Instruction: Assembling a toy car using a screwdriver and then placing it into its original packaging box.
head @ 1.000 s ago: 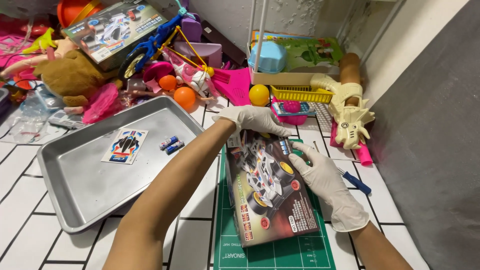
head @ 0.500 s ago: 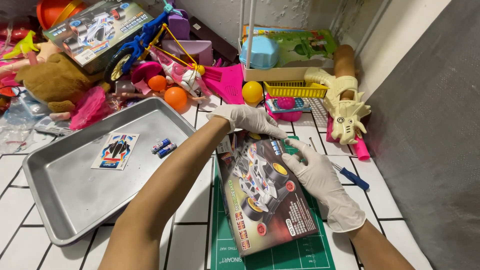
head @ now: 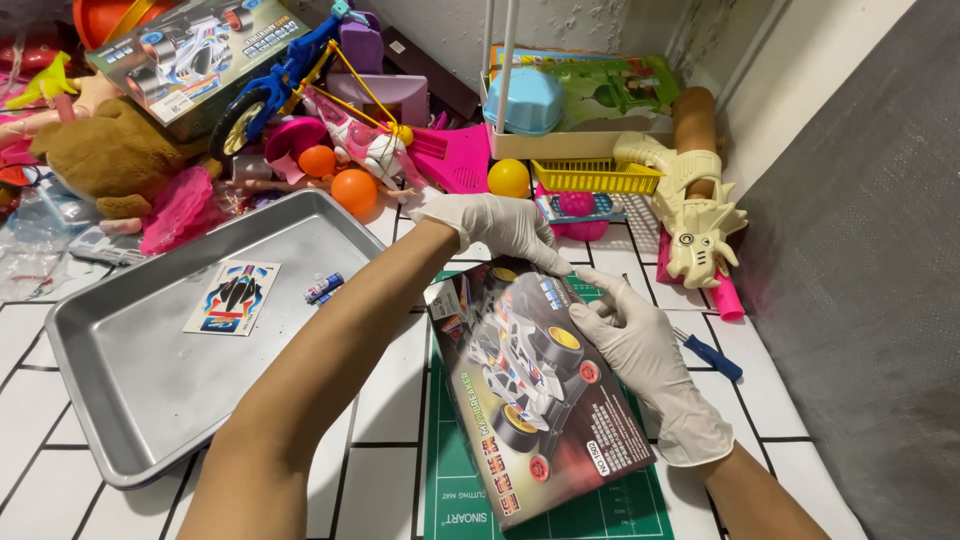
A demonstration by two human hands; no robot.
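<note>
Box point(head: 535, 385) of a toy car kit lies flat on the green cutting mat point(head: 590, 505), directly under both your hands, in the only view you have, the head camera. Its long axis runs away from you and slightly to your left, far end near your left hand point(head: 495, 228), right long edge under your right hand point(head: 640, 350). Your left hand, gloved, curls its fingers over the far top corner of the box; your right hand, gloved, lies with fingers spread along the right edge, thumb on the printed face. Neither is closed tight; both press on the box, hands apart. Your right hand is the nearer one to the middle of the box. Left of your left forearm sits a metal tray point(head: 130, 400) holding a sticker sheet point(head: 233, 297). Just right of your right hand a blue screwdriver point(head: 712, 355) lies on the tiled worktop point(head: 390, 390)
</note>
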